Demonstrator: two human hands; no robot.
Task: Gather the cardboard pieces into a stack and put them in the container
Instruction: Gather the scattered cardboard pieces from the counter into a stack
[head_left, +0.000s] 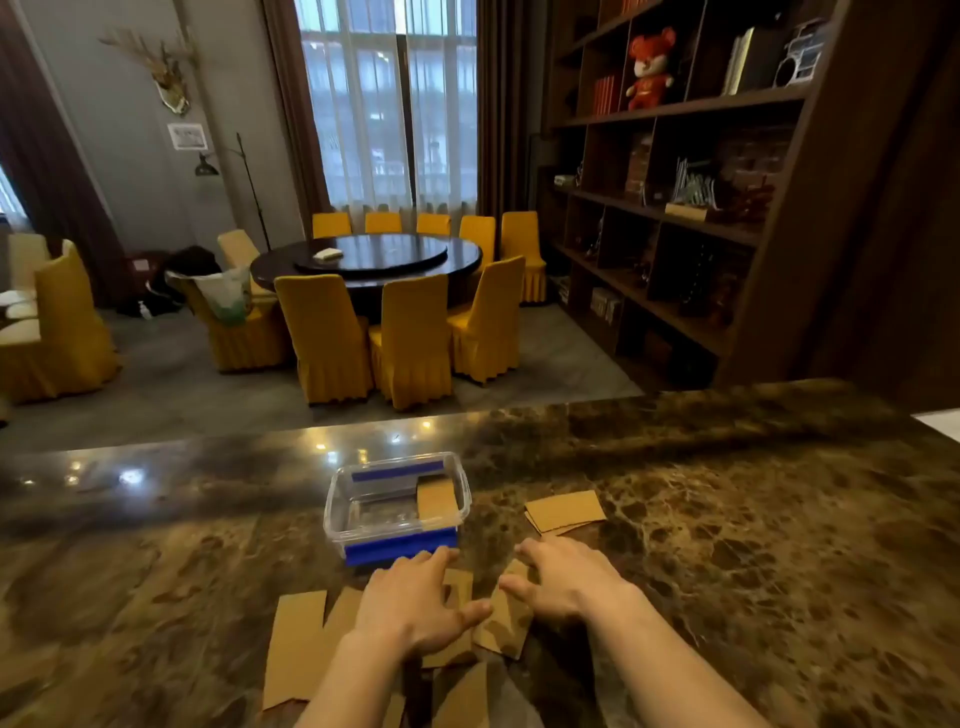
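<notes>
Several brown cardboard pieces (293, 647) lie scattered on the marble counter near its front edge. My left hand (415, 603) rests flat on some of them, fingers spread, holding nothing. My right hand (563, 577) lies flat beside it, fingers apart, touching another cardboard piece (506, 623). A small stack of cardboard (563, 512) sits to the right of a clear plastic container (337, 512) with blue clips. One cardboard piece (436, 499) leans inside the container at its right side.
The dark marble counter (727, 519) stretches wide to both sides. Beyond its far edge stand a round dining table with yellow chairs (410, 338) and a tall wooden bookshelf (675, 182) at the right.
</notes>
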